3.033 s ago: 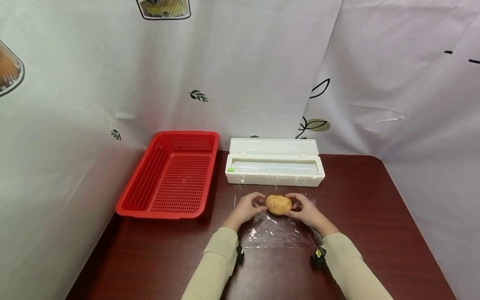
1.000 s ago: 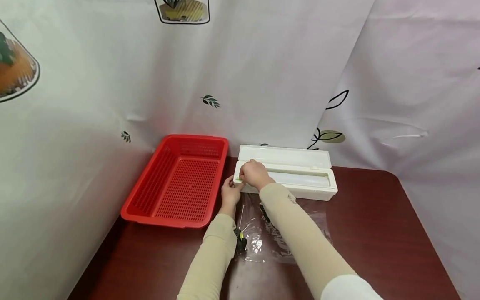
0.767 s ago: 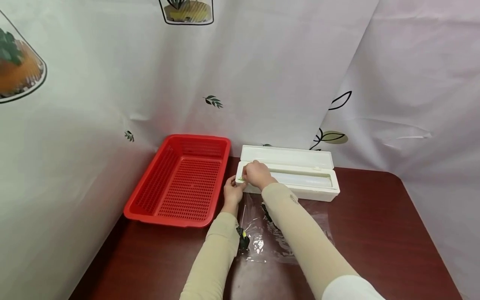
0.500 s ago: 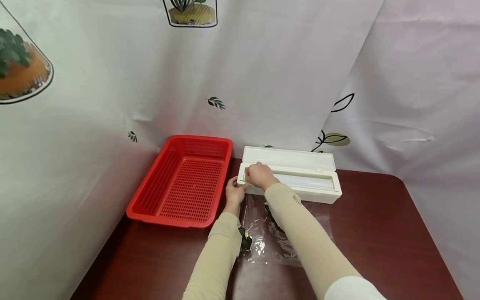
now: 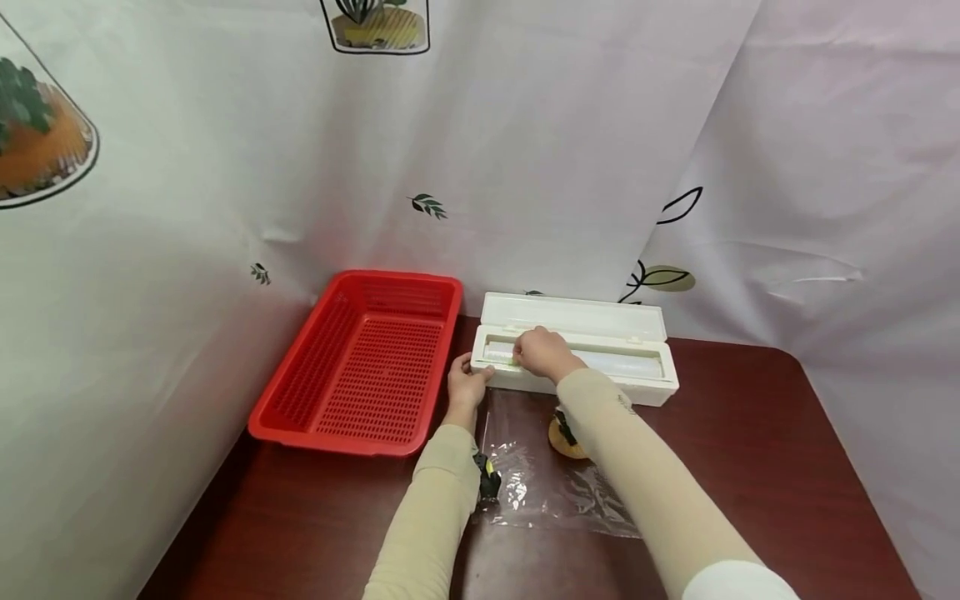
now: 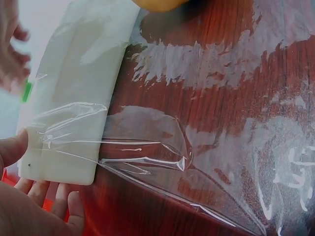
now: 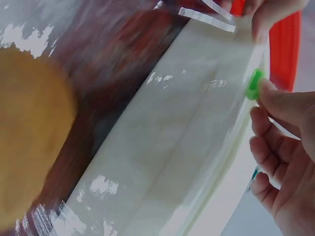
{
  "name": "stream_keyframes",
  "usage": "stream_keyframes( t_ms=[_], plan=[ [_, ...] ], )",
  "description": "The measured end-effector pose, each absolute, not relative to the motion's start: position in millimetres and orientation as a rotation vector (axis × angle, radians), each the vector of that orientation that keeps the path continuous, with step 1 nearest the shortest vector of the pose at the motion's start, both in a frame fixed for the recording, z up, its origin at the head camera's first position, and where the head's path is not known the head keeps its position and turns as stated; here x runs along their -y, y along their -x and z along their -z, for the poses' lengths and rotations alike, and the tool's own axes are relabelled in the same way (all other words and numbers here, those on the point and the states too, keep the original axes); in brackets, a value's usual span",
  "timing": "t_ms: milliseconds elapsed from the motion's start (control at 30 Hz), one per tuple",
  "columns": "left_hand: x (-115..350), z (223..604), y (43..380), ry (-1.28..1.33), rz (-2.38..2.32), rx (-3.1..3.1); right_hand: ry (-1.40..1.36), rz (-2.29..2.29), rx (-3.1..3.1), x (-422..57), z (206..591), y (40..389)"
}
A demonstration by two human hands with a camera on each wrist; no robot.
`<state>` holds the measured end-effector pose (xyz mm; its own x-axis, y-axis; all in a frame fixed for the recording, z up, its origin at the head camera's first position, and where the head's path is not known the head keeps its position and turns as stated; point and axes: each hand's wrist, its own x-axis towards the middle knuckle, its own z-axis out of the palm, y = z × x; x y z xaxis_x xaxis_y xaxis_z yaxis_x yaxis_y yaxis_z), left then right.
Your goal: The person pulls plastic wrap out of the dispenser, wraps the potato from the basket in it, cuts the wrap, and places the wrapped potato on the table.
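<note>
A white cling film dispenser box point(image 5: 600, 387) stands at the back of the table, its lid raised and a film roll inside. My left hand point(image 5: 465, 387) holds its left end, thumb on top and fingers at the end face in the left wrist view. My right hand point(image 5: 546, 353) grips the small green slide cutter point(image 7: 254, 84) on the box's front edge, a little in from the left end. A sheet of cling film point(image 5: 525, 492) runs from the box toward me over the table. On it lies a potato point(image 5: 562, 443), partly hidden by my right wrist.
A red perforated plastic basket point(image 5: 270, 429) stands close to the left of the box. Behind the dark red table point(image 5: 765, 467) hangs a white patterned curtain point(image 5: 525, 167).
Both hands have left the potato for the box. Over the last half second my right hand has slid the green cutter rightward, uncovering part of the potato; my left hand stays at the box's end.
</note>
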<state>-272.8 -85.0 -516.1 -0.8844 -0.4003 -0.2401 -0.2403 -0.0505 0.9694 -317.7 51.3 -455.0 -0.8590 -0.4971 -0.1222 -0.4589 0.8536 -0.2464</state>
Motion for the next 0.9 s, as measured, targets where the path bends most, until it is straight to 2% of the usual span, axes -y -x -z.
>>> stream_keyframes(
  t_ms=[500, 900],
  plan=[
    [91, 516, 273, -0.718, 2.1, 2.063, 0.77, 0.31, -2.876, -125, 455, 309],
    [83, 515, 275, -0.711, 2.112, 2.079, 0.861, 0.288, -2.928, -166, 458, 306]
  ],
)
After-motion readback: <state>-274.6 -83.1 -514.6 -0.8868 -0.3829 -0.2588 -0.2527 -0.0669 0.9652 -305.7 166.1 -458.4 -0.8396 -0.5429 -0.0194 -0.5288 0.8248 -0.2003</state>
